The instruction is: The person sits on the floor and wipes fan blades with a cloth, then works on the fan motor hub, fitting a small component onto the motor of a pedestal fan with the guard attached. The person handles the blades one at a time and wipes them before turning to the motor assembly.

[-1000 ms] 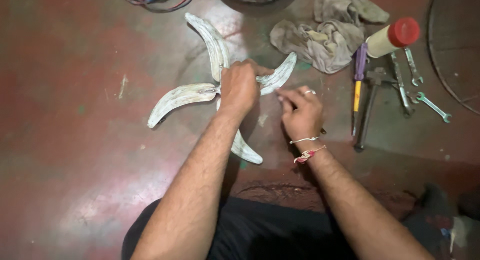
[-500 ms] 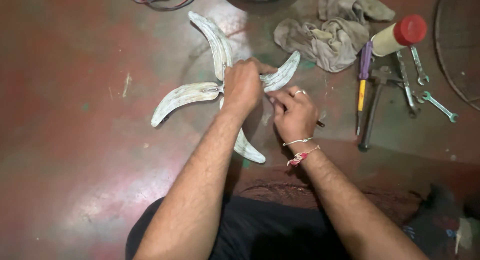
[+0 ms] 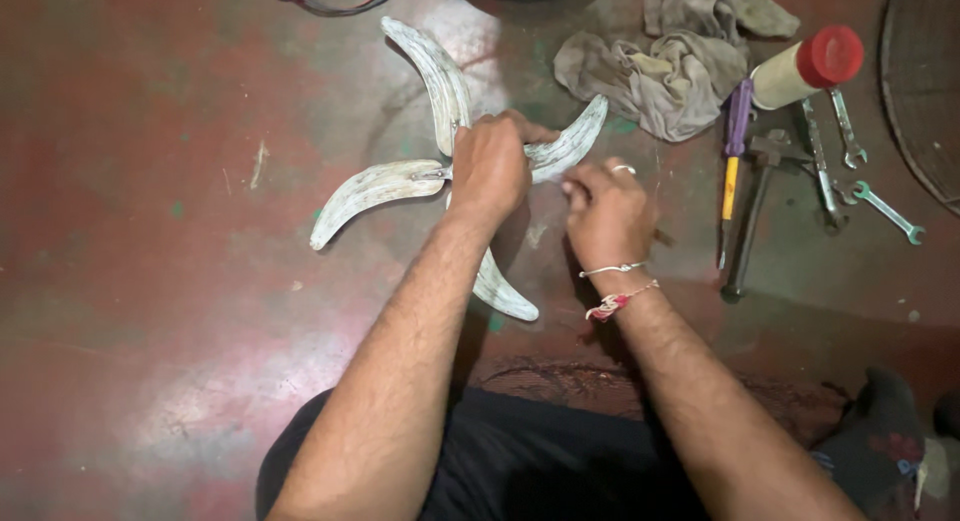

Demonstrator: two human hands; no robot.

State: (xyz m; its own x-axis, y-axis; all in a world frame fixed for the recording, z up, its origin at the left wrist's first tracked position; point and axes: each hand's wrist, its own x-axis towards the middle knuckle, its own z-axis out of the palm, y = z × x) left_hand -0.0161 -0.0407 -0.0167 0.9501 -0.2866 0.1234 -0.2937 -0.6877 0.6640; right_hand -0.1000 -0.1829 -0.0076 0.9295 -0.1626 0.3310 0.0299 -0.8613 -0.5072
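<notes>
Right hand point(image 3: 608, 213) shifted little | left hand point(image 3: 490, 166) grips fan blades point(image 3: 375, 188) | red floor point(image 3: 150, 281)

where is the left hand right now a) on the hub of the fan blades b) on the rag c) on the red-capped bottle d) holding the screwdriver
a: the left hand is clamped over the centre of the grey fan blades on the floor, while the rag, screwdriver and red-capped bottle lie untouched off to the right.

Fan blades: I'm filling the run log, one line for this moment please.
left hand: grips fan blades at hub | right hand: closed beside hub, contents hidden | floor: rag, screwdriver, spanners
</notes>
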